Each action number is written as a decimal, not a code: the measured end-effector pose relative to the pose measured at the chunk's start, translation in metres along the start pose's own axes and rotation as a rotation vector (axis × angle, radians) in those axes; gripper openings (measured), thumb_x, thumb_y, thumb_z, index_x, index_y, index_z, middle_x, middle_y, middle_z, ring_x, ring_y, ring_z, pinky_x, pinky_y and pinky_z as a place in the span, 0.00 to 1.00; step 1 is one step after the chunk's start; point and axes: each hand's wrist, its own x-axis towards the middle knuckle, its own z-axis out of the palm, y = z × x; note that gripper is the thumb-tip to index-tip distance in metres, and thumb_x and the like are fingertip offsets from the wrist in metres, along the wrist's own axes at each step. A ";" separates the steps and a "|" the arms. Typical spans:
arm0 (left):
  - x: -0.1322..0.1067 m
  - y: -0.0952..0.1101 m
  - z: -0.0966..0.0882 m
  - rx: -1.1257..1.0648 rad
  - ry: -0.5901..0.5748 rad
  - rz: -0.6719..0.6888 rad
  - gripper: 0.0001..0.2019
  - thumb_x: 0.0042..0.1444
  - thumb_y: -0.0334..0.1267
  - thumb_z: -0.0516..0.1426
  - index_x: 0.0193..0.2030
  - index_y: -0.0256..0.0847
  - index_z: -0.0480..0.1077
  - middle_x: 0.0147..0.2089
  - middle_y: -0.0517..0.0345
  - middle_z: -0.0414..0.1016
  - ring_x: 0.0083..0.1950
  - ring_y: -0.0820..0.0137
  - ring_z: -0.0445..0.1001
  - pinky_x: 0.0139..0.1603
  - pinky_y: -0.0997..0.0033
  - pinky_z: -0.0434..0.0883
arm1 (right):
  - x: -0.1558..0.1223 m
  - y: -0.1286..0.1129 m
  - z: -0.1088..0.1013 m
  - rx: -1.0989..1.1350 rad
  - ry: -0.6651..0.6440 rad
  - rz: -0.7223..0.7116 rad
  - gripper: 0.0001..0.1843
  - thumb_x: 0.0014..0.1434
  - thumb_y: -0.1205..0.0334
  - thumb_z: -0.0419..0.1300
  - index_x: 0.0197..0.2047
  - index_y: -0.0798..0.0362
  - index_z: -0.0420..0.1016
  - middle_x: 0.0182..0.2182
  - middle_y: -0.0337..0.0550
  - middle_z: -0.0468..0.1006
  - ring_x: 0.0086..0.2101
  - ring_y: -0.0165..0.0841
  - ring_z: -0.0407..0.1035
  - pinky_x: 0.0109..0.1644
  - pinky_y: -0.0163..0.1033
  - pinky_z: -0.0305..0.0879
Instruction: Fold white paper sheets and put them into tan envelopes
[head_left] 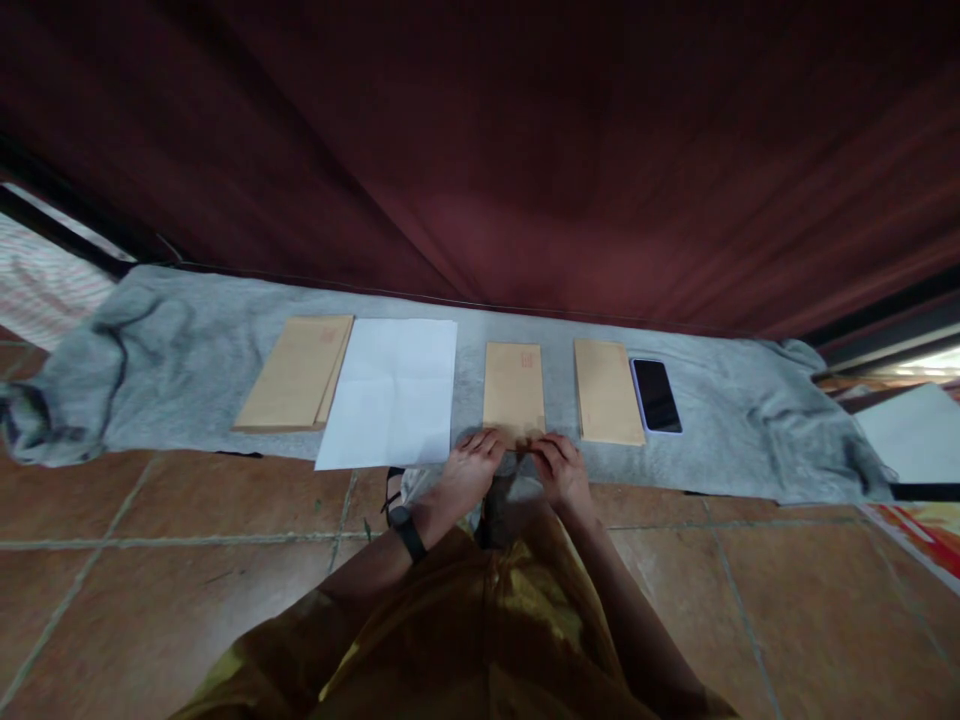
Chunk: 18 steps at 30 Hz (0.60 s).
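Across the terracotta floor tiles, your rumpled grey felt cloth spreads wide. Left of its centre lies a creased white paper sheet, and at centre a smooth rectangular brown paper envelope. Your left hand and right hand curl their fingertips onto the envelope's near edge; whether they pinch or only press, you cannot tell.

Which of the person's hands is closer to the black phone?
The right hand. It rests at the near edge of the middle envelope, with the phone up and to its right. The left hand sits farther left, by the white paper.
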 end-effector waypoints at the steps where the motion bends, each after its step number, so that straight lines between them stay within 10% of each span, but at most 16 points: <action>1: 0.000 0.001 0.000 0.008 0.005 -0.005 0.18 0.63 0.23 0.51 0.57 0.34 0.72 0.62 0.42 0.75 0.63 0.61 0.73 0.60 0.60 0.72 | 0.000 0.000 0.000 0.012 -0.001 0.005 0.12 0.71 0.61 0.54 0.50 0.49 0.78 0.49 0.49 0.77 0.51 0.41 0.71 0.57 0.49 0.67; 18: 0.001 0.024 0.004 0.164 0.029 0.090 0.27 0.66 0.27 0.48 0.71 0.38 0.60 0.71 0.41 0.65 0.70 0.57 0.67 0.69 0.51 0.67 | 0.007 0.002 0.004 0.054 0.048 0.048 0.09 0.67 0.63 0.55 0.44 0.50 0.78 0.46 0.49 0.77 0.48 0.40 0.70 0.56 0.49 0.67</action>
